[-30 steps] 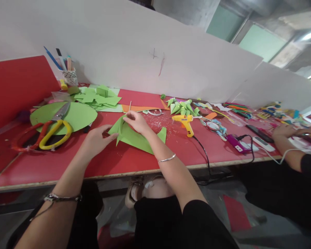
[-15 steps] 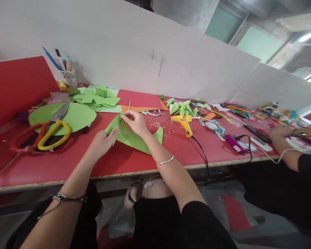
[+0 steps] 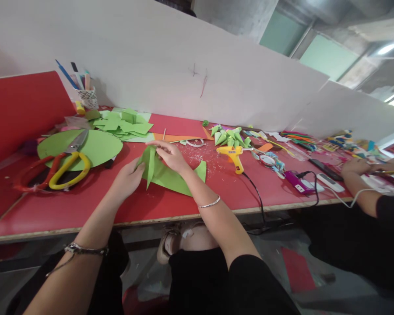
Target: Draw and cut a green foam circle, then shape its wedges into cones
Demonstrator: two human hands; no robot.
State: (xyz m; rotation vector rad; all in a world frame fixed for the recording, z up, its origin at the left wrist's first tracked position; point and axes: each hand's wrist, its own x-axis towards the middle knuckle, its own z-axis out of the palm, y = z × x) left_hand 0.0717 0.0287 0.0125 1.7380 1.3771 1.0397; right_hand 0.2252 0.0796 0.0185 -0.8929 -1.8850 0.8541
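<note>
A curved sheet of green paper (image 3: 170, 178) is held between my two hands above the red table, its left end folded over into a pointed flap. My left hand (image 3: 128, 178) pinches the left edge, thumb on the near side. At the top of the fold, my right hand (image 3: 170, 155) grips the paper between thumb and fingers; some fingertips are hidden behind it. Left of my hands, large scissors (image 3: 70, 153) with one red and one yellow handle lie on a round green paper piece (image 3: 101, 146). To the right lies a yellow glue gun (image 3: 232, 156).
Cut green paper pieces (image 3: 124, 124) are heaped at the back left, near a pen cup (image 3: 88, 98). Small green cones (image 3: 230, 136) lie behind the glue gun. A purple power socket (image 3: 298, 183) with cables is near the front edge. Another person's hand (image 3: 356, 167) rests at far right.
The paper's left end has been folded further over, so a pointed flap now hangs towards me. My right hand's fingers have shifted slightly left and stretched over the top edge.
</note>
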